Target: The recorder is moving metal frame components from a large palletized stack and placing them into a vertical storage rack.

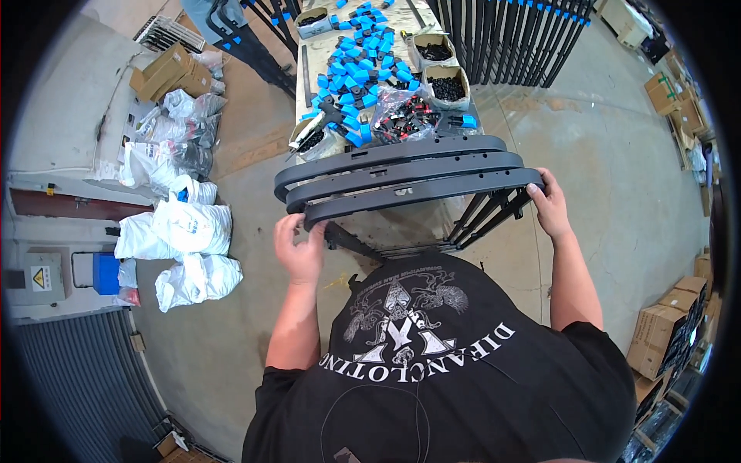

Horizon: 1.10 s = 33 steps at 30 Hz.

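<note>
Three black metal tube frames with rounded corners stand one behind another in front of me, at the near end of a workbench (305, 73). My left hand (299, 251) is closed on the left corner of the nearest black metal frame (432, 198), its fingers curled at the tube. At the other corner, my right hand (551, 202) grips the same frame, thumb on the near side and fingers over the top. The middle frame (409, 179) and the far frame (386, 158) stand close behind it. Their legs run down toward the floor, partly hidden by my body.
Blue-capped black parts (363, 65) cover the bench, beside a bag of red and black pieces (405, 117) and boxes of small black parts (446, 86). More black frames (509, 38) stand at the far right. White sacks (193, 224) lie left; cartons (668, 324) stand right. Another person (204, 19) is at the far left.
</note>
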Each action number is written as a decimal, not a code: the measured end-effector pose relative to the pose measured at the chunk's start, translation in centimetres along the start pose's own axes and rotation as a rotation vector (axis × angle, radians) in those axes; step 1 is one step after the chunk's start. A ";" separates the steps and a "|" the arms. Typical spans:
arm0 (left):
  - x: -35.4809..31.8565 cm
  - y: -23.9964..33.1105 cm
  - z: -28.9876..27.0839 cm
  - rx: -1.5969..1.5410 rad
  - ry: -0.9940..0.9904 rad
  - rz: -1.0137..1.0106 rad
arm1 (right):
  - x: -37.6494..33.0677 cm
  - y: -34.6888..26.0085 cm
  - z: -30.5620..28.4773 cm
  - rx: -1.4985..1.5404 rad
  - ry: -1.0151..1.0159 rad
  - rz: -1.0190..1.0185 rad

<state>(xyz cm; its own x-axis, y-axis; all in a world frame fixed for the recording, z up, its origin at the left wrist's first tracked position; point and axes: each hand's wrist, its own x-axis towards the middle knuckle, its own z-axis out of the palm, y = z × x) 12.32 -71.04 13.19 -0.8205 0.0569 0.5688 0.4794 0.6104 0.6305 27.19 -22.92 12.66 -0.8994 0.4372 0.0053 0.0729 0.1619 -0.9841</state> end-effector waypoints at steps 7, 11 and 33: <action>1.5 -0.5 1.1 0.084 -0.074 0.076 | 3.0 -1.7 -4.0 -0.192 -0.336 0.039; 2.1 0.6 1.8 0.194 -0.061 -0.023 | 7.6 -4.1 -5.7 -0.462 -0.589 0.114; -54.0 21.4 -17.5 0.346 0.215 -1.388 | -12.8 -17.7 22.6 -0.162 -1.267 -0.907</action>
<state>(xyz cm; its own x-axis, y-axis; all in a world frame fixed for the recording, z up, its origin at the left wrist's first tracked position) 72.28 -74.90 5.21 -0.4758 -0.8278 -0.2974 -0.7730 0.2322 0.5905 27.67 -51.38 26.01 -0.4241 -0.8418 0.3338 -0.7042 0.0749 -0.7060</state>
